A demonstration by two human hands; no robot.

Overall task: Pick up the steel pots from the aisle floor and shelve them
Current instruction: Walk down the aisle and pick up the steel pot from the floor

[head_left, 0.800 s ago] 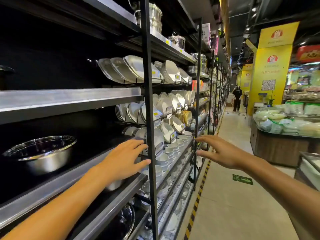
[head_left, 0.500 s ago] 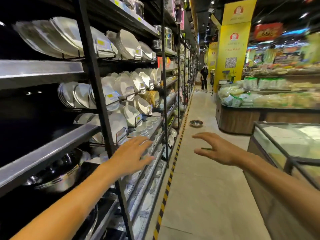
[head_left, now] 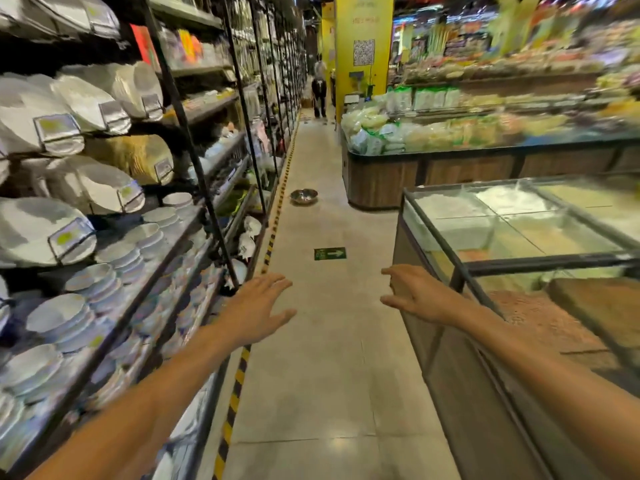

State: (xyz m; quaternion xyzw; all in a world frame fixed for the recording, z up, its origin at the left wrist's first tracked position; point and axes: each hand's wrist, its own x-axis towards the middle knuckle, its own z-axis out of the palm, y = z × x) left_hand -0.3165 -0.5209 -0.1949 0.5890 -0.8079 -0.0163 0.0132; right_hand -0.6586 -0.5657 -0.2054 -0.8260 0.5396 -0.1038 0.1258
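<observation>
Store aisle, pale tiled floor [head_left: 311, 393] w/ ceiling-light glare. Yellow-black hazard strip [head_left: 239, 375] along left edge. Left: black metal shelving [head_left: 194, 161], white plates & bowls stacked. Green arrow sticker [head_left: 329, 253] mid-floor. Right near: glass-top freezer [head_left: 519, 237]; right far: wood-front produce counter [head_left: 450, 174]. Yellow pillar [head_left: 363, 46] far. Right bkgd blurred.
</observation>
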